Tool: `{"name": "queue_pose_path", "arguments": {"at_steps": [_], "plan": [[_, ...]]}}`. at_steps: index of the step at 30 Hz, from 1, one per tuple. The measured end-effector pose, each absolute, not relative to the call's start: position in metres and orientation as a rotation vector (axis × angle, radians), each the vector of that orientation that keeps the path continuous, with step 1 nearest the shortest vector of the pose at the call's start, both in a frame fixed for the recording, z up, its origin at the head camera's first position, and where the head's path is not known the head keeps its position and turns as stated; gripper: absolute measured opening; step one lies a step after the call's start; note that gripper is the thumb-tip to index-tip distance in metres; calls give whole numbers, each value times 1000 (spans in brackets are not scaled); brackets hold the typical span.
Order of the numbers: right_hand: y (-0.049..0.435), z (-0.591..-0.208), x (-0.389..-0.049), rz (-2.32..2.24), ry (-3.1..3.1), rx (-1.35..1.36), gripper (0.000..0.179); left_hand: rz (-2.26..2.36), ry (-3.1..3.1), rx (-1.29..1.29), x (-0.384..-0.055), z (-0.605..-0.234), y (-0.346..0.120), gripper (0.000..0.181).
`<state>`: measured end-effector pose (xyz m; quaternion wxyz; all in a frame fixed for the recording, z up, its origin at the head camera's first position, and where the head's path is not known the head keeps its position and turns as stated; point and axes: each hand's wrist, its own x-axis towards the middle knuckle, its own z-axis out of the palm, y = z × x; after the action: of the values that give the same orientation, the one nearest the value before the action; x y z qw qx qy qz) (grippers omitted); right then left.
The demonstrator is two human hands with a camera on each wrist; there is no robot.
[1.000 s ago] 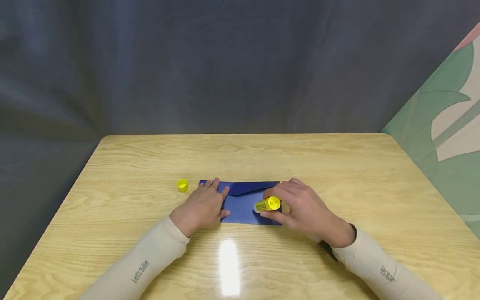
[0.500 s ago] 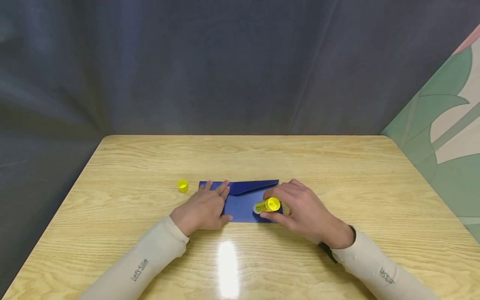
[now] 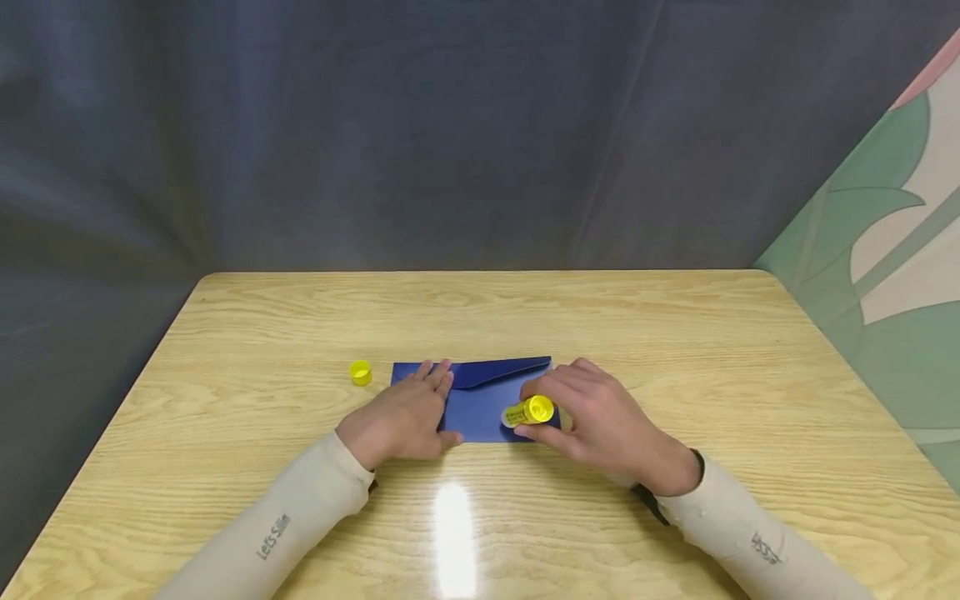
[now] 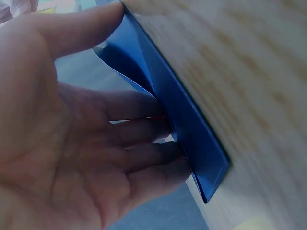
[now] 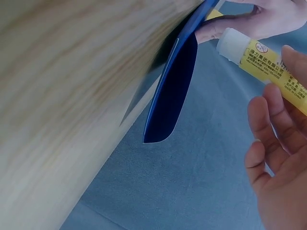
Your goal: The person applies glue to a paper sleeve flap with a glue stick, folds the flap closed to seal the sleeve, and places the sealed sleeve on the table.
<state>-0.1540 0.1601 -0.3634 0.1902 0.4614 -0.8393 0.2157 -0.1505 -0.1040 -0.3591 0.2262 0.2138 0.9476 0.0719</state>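
Observation:
A blue envelope lies on the table, its darker flap along the far side, standing a little off the body at the right in the right wrist view. My left hand rests flat on the envelope's left part, fingers extended and thumb near the close edge. The left wrist view shows those straight fingers touching the envelope. With thumb and fingers my right hand pinches a yellow glue stick, uncapped and tilted, its white end over the right half of the envelope. Whether that end touches the paper cannot be told.
A small yellow cap sits on the wooden table left of the envelope. Dark cloth hangs behind the table and along its left side. A panel with green leaf shapes borders the right side.
My left fingers have shifted slightly across the envelope, and the envelope has turned a little, its far right corner rising in view. The right hand keeps hold of the glue stick nearly in place.

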Motion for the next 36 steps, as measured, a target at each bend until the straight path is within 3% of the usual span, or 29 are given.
{"name": "queue_pose_path", "arguments": {"at_steps": [11,26,36], "plan": [[161,-363,-154,608,-2372,1294,36,294,2682,662,-157,-363,-106,77],[161,-363,-153,622,-2397,1291,36,35,2778,793,-163,-362,-88,59],[161,-362,-152,620,-2391,1294,36,102,2741,826,-167,-363,-87,59]]}}
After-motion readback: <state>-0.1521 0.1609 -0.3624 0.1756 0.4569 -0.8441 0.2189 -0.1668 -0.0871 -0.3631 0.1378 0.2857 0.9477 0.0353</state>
